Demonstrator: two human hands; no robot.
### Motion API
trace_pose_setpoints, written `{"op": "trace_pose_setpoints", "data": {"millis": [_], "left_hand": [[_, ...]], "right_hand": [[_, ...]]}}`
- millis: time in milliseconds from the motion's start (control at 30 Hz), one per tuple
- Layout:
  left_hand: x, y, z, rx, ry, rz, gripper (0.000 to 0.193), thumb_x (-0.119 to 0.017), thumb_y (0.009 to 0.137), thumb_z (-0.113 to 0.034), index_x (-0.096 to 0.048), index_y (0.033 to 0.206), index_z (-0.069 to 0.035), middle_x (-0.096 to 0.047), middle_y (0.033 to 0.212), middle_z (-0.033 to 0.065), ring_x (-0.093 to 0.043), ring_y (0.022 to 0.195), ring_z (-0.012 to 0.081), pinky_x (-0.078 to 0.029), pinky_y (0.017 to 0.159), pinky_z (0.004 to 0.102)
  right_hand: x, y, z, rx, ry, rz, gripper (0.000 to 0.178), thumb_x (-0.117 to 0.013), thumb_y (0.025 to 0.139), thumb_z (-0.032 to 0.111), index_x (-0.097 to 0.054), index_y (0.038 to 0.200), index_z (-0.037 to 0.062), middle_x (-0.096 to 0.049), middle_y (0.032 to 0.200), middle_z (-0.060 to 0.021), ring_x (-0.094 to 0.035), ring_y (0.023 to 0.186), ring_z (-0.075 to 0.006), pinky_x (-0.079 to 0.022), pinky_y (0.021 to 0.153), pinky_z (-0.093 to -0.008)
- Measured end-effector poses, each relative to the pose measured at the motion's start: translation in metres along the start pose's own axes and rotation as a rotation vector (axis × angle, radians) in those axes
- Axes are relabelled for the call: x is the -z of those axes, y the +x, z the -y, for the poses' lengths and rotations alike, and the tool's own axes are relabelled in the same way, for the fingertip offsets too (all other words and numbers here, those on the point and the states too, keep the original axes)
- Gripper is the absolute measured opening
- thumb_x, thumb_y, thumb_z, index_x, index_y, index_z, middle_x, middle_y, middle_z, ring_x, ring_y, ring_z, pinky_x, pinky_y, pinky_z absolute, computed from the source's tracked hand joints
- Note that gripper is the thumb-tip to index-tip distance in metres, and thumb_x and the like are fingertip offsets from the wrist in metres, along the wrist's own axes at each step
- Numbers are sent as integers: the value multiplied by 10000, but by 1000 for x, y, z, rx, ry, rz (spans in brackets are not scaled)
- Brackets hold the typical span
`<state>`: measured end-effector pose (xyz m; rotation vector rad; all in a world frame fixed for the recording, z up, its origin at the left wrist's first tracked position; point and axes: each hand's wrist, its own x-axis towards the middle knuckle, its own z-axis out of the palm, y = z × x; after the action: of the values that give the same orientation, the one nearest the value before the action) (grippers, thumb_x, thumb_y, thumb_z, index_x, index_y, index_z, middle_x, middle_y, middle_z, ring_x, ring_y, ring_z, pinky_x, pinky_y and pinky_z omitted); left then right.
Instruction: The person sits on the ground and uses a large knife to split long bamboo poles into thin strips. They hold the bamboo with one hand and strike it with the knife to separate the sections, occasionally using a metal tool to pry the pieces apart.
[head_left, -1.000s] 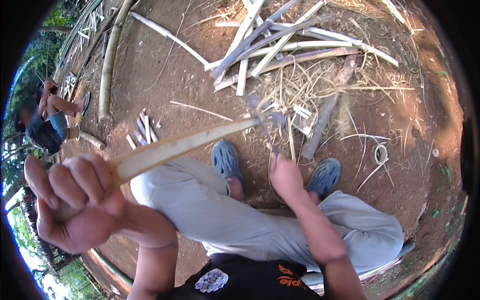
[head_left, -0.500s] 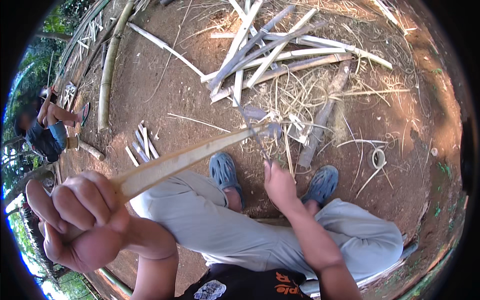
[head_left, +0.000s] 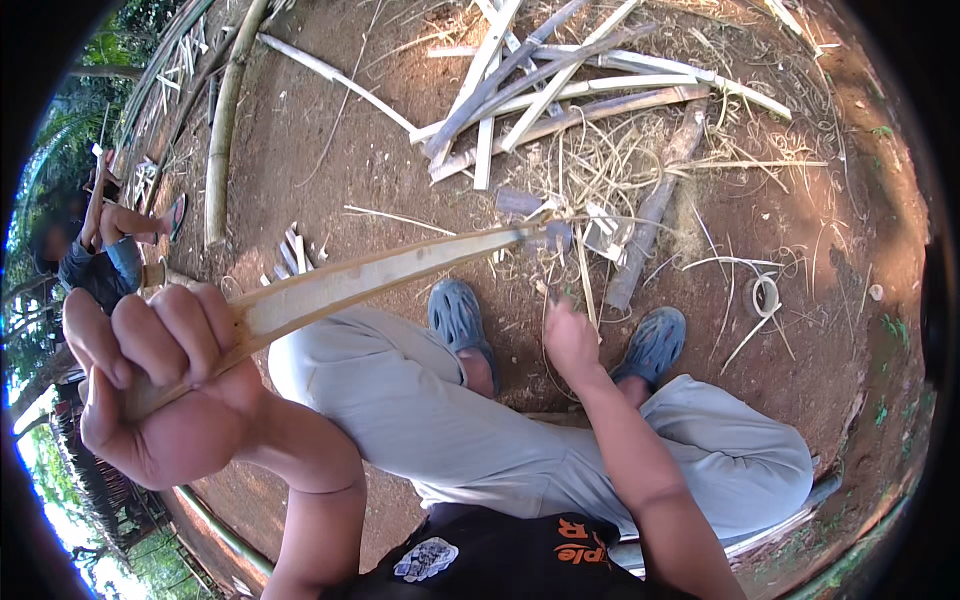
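Note:
My left hand, raised at the left, is closed around the near end of a split bamboo strip. The pale strip slants away to the right, its far end above the ground beyond my feet. My right hand is a fist below that far end, apart from the strip. It grips a knife, whose thin dark blade shows in the earlier frame. Now the blade is hard to make out, and only a small tip of something shows above the fist.
Split bamboo slats lie crossed in a pile ahead, with curly shavings around them. A dark log lies to the right, near a bamboo ring. At the far left a person sits beside a long bamboo pole.
The knife was crossing the strip near its far end; my right hand has since moved slightly right and down, away from it. My left hand and the strip's near end have risen.

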<state>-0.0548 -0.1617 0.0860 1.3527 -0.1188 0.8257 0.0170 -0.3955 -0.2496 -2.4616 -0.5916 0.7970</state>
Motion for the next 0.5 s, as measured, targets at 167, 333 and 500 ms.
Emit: {"op": "trace_pose_setpoints", "data": {"millis": [167, 333, 500], "left_hand": [[-1, 8, 0, -52, -3, -32, 173, -439, 897, -223, -318, 836, -115, -295, 545, 1, -258, 460, 114, -227, 454, 284], [3, 4, -1, -50, -6, -28, 171, -441, 903, -217, -318, 832, -122, -294, 550, 2, -247, 455, 111, -212, 451, 286], [5, 11, 3, -58, -14, -4, 162, -424, 906, -220, -320, 831, -120, -300, 558, 2, -266, 456, 107, -230, 447, 269]], "right_hand": [[-26, 21, -36, -212, 10, 16, 239, -470, 942, 143, -621, 922, -41, -675, 896, -275, -669, 852, -442, -538, 770, -530], [-3, 11, 9, -119, 37, -12, 284, -450, 979, 206, -581, 988, -46, -658, 790, -296, -670, 818, -452, -533, 742, -553], [-40, 25, -49, -186, 95, 7, 334, -455, 974, 227, -603, 929, -68, -646, 816, -320, -643, 826, -494, -511, 763, -564]]}}
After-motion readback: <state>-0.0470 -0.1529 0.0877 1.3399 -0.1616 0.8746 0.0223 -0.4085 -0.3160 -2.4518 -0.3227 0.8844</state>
